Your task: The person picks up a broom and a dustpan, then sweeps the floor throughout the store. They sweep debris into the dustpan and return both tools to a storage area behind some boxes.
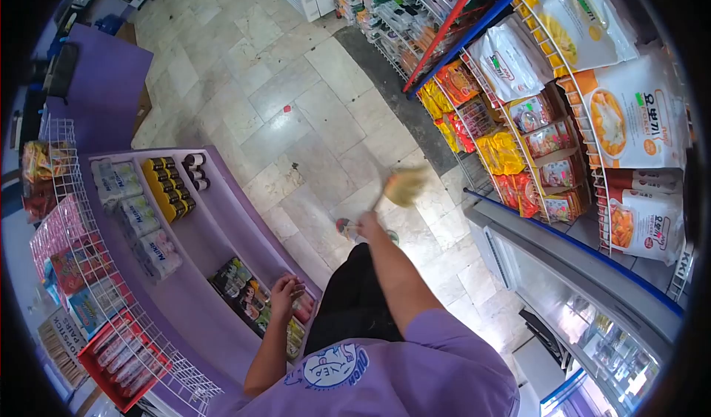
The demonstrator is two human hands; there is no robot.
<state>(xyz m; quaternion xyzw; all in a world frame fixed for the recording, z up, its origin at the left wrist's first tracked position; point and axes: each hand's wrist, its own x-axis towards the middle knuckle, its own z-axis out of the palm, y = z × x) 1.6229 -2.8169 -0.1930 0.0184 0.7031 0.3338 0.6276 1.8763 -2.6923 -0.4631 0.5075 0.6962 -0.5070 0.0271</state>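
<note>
My right hand (368, 226) is closed around the handle of a broom (406, 187), whose straw-coloured bristle head is blurred by motion over the tiled floor. Most of the handle is hidden by the hand and arm. My left hand (286, 292) hangs beside the purple shelf unit (244, 209), its fingers loosely bent and nothing visible in them. Near it on the lower shelf stand boxes of dark and green packets (248, 287). My shoes show just below the broom, partly covered by my right hand.
Light stone tiles (274, 76) cover the aisle floor, with a small red scrap (286, 109) on it. At right stands a wire rack (518, 139) of noodle packs above a glass-lidded freezer (563, 298). A white wire basket (111, 269) of snacks edges the left counter.
</note>
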